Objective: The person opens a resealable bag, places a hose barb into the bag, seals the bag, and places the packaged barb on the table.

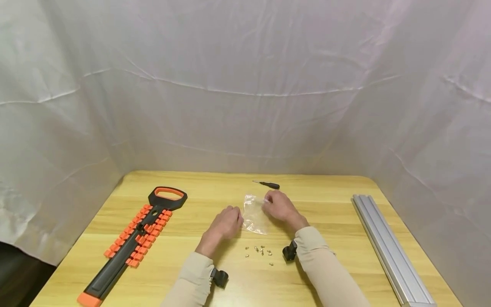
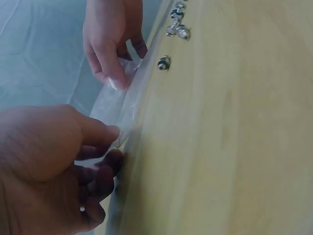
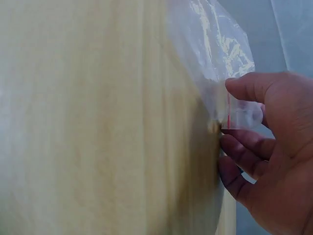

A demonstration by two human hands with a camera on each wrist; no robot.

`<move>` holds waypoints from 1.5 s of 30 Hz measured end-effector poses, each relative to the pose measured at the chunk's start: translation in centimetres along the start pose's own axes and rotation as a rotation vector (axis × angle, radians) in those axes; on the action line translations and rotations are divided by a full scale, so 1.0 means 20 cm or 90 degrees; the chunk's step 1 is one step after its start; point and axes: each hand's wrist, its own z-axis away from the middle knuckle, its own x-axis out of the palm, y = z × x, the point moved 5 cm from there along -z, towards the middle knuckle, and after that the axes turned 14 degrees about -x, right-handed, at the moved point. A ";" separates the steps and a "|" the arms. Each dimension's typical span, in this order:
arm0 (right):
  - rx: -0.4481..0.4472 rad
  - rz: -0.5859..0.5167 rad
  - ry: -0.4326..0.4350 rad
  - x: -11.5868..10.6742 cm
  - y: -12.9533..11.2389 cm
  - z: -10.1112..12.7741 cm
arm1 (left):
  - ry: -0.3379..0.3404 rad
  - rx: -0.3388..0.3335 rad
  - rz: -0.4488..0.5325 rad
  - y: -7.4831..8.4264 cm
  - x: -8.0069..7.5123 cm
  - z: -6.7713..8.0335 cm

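Observation:
A clear plastic zip bag (image 1: 253, 219) lies between both hands over the wooden table. My right hand (image 1: 281, 207) pinches its right side; in the right wrist view, the thumb and fingers grip the bag (image 3: 215, 54) close to its red seal line. On the opposite side my left hand (image 1: 226, 222) pinches the bag's edge between thumb and index finger, as the left wrist view shows, with the other fingers curled below. Several small shiny metal fittings (image 1: 262, 250) lie loose on the tabletop nearer to me, between the two forearms.
Beyond the bag lies a small black-handled screwdriver (image 1: 270, 185). To the left rests a long black rack (image 1: 119, 258) with orange clips and a looped handle. A grooved silver aluminium profile (image 1: 391, 247) runs along the table's right side. Grey curtains (image 1: 245, 106) surround the table.

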 end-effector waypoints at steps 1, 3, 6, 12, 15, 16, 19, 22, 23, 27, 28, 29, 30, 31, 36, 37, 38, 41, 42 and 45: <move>0.008 -0.004 -0.002 0.00 0.00 0.00 | 0.002 0.003 0.005 0.00 0.00 0.00; 0.016 -0.010 -0.008 -0.01 0.01 0.00 | 0.005 0.008 0.014 0.00 -0.01 -0.01; 0.031 -0.030 -0.012 -0.01 0.02 0.01 | 0.015 0.014 0.029 0.00 -0.02 -0.02; 0.047 -0.146 0.006 -0.02 0.05 0.03 | 0.030 0.020 0.074 -0.01 -0.03 -0.03; 0.037 -0.163 0.022 -0.03 0.05 0.04 | 0.021 0.015 0.112 -0.01 -0.03 -0.03; 0.033 -0.156 0.029 -0.04 0.05 0.04 | 0.018 0.012 0.124 -0.01 -0.04 -0.04; 0.029 -0.149 0.040 -0.05 0.06 0.04 | 0.020 -0.003 0.155 -0.01 -0.05 -0.06; 0.046 -0.154 0.033 -0.06 0.08 0.06 | 0.045 -0.014 0.155 -0.02 -0.07 -0.08; 0.054 -0.162 0.028 -0.06 0.08 0.06 | 0.054 -0.017 0.151 -0.02 -0.08 -0.08; 0.083 -0.189 0.008 -0.06 0.10 0.09 | 0.080 -0.011 0.128 -0.01 -0.11 -0.11; 0.088 -0.190 0.007 -0.06 0.10 0.09 | 0.082 -0.009 0.124 -0.01 -0.12 -0.12; 0.091 -0.194 0.003 -0.06 0.11 0.10 | 0.083 -0.007 0.121 0.00 -0.12 -0.12; 0.095 -0.196 0.000 -0.06 0.11 0.10 | 0.082 -0.005 0.119 0.00 -0.13 -0.13; 0.099 -0.199 0.000 -0.06 0.11 0.11 | 0.079 -0.006 0.118 0.00 -0.14 -0.14; 0.117 -0.197 0.006 -0.06 0.10 0.12 | 0.077 -0.026 0.109 0.00 -0.17 -0.20; 0.122 -0.194 0.007 -0.06 0.10 0.12 | 0.080 -0.029 0.104 0.00 -0.17 -0.21; 0.129 -0.195 0.005 -0.05 0.10 0.12 | 0.082 -0.031 0.102 0.00 -0.17 -0.22; 0.144 -0.180 -0.003 -0.04 0.10 0.13 | 0.084 -0.035 0.100 0.00 -0.18 -0.24; 0.150 -0.180 -0.002 -0.04 0.10 0.14 | 0.084 -0.036 0.100 0.00 -0.18 -0.25; 0.159 -0.173 0.002 -0.04 0.09 0.14 | 0.089 -0.047 0.101 0.01 -0.18 -0.25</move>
